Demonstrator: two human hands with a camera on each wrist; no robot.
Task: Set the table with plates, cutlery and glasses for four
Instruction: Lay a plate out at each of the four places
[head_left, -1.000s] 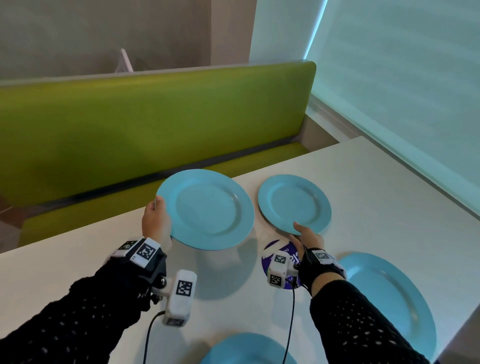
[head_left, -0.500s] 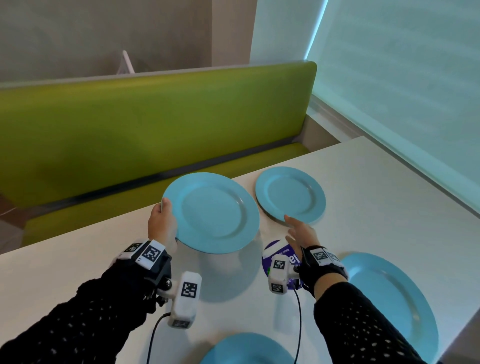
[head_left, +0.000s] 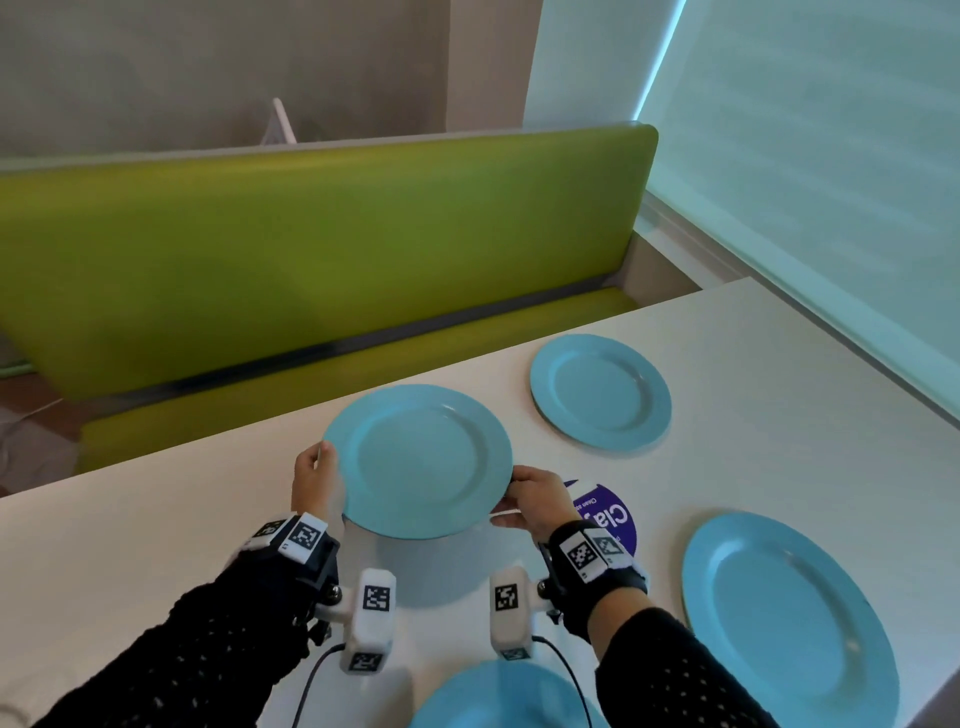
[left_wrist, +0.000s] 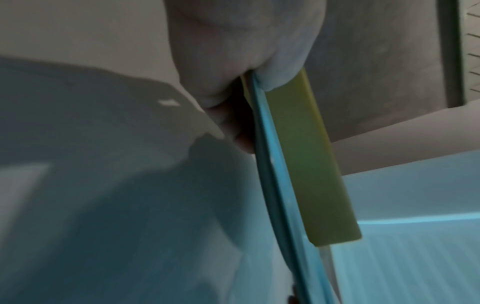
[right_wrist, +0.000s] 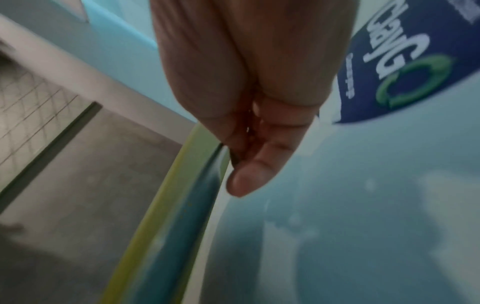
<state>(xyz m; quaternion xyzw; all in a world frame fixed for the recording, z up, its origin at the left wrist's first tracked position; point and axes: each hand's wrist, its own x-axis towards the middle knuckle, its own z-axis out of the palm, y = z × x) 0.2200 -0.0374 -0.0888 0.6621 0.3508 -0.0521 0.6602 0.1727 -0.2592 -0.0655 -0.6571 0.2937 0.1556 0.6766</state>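
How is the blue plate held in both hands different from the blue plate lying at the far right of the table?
The held plate is gripped at its rim by the left hand and right hand; the far plate is touched by no hand. The held plate casts a shadow on the table below it, so it seems lifted; the far plate lies flat. The held plate is nearer the person. Both are round, blue and bare.

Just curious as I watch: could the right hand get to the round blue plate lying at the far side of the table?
Probably yes, once it lets go. The right hand grips the lifted blue plate; bare white table separates it from the far blue plate.
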